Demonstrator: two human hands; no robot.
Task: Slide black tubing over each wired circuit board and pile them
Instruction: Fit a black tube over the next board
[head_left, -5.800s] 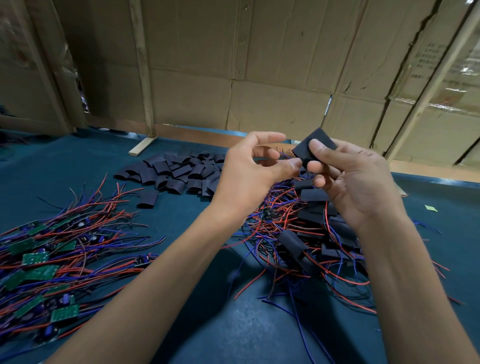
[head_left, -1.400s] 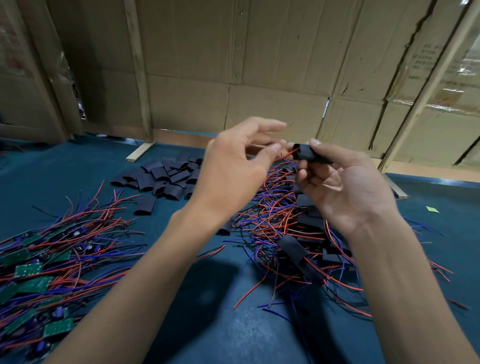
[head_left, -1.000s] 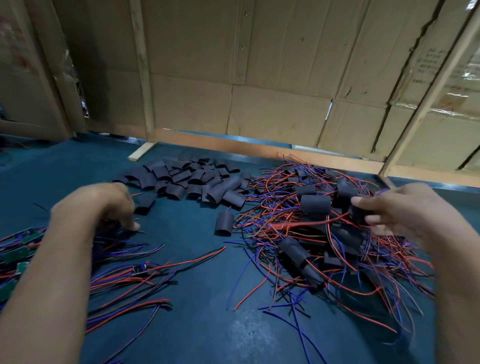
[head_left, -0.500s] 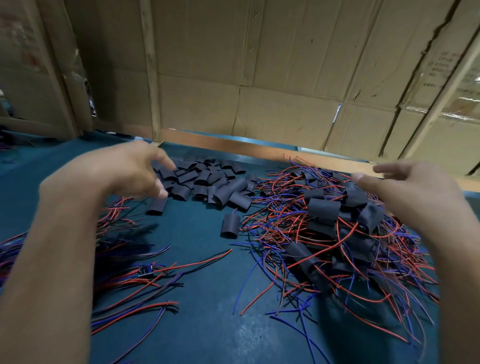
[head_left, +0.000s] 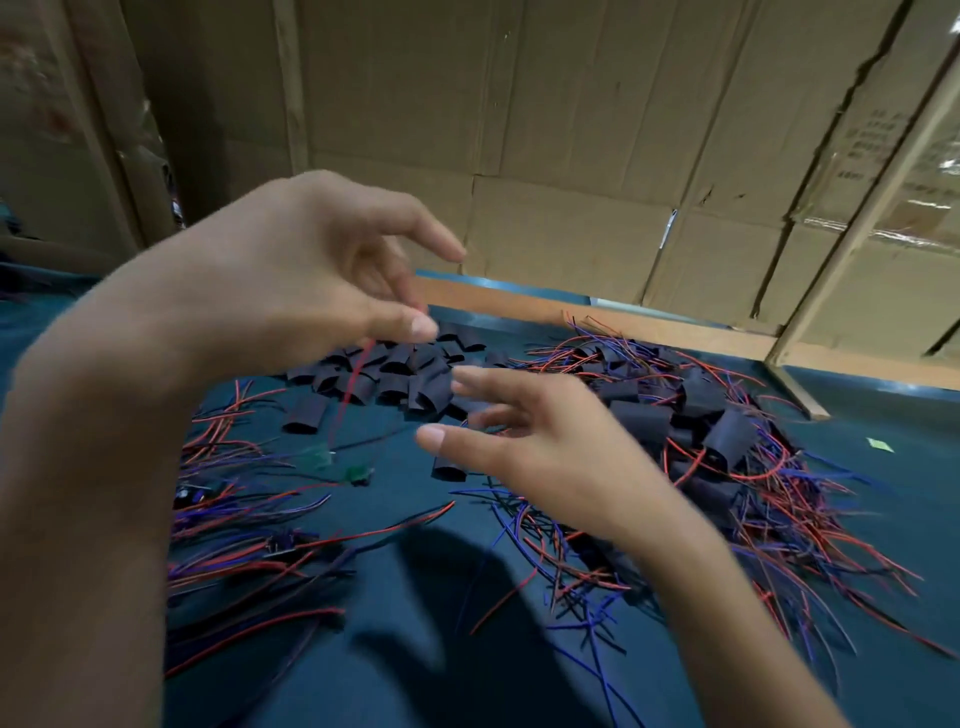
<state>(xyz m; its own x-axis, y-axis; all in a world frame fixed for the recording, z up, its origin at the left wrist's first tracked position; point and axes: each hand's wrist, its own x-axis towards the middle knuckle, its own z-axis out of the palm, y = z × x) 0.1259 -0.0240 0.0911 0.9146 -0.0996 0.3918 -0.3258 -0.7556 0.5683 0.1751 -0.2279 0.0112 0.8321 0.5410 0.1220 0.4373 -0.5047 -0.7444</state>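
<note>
My left hand (head_left: 311, 280) is raised over the table and pinches a red wire between thumb and fingers. From that wire hangs a blurred green wired circuit board (head_left: 318, 457). My right hand (head_left: 524, 441) hovers to the right of the board with fingers spread and holds nothing. Loose black tubing pieces (head_left: 400, 374) lie in a heap behind both hands. One single tube (head_left: 304, 415) lies apart at the left, and another tube (head_left: 448, 470) lies just under my right thumb. Sleeved boards with red and blue wires form a pile (head_left: 727, 441) on the right.
Bare wired boards (head_left: 234, 525) are spread at the left on the dark teal table top (head_left: 415, 649). A wooden strip (head_left: 649, 327) and cardboard walls (head_left: 571, 156) close off the far edge. A small green scrap (head_left: 879, 444) lies at the right.
My left hand has come up from the left pile with a wired board dangling by its red wire. My right hand has left the sleeved pile and moved left toward the middle, empty.
</note>
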